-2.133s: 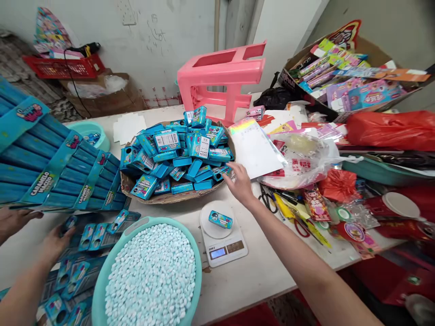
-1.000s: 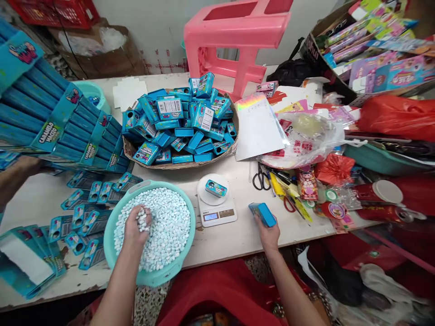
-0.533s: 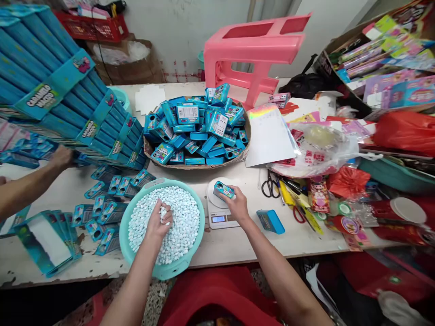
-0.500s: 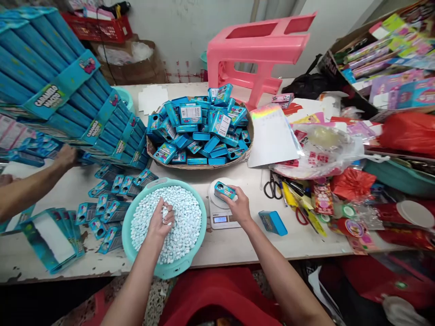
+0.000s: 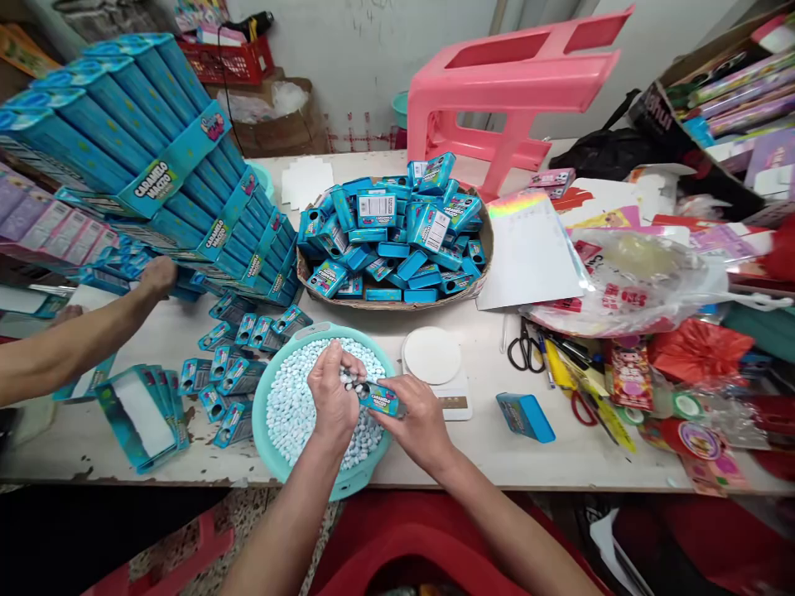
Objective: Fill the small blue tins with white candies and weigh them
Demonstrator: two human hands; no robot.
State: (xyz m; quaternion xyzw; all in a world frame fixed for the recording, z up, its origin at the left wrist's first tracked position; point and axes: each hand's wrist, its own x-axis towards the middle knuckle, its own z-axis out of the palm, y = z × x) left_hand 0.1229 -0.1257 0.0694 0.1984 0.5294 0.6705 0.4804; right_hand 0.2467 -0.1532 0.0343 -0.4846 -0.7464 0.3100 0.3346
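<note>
From your left: another person's hand [image 5: 160, 275] by the tall box stack [image 5: 180, 178], then flat sleeves [image 5: 144, 418], then small blue boxes [image 5: 239, 368] crowding the bowl [image 5: 261, 415]. Your left hand [image 5: 335, 393] is curled round a few candies [image 5: 289, 407] at the end of the candy box [image 5: 381, 400]; that box is above the bowl, pinched in your right hand [image 5: 422, 418]. Full carton [image 5: 397, 304] behind, scale [image 5: 433, 356] just right, then a loose box [image 5: 525, 416], scissors [image 5: 527, 353], plastic bag [image 5: 627, 285].

White table [image 5: 447, 463], paint chipped; pink stool [image 5: 509, 87] on its side, against a pale wall [image 5: 360, 50].

Versus half a second ago: candy box is off the scale, your hands now together.
</note>
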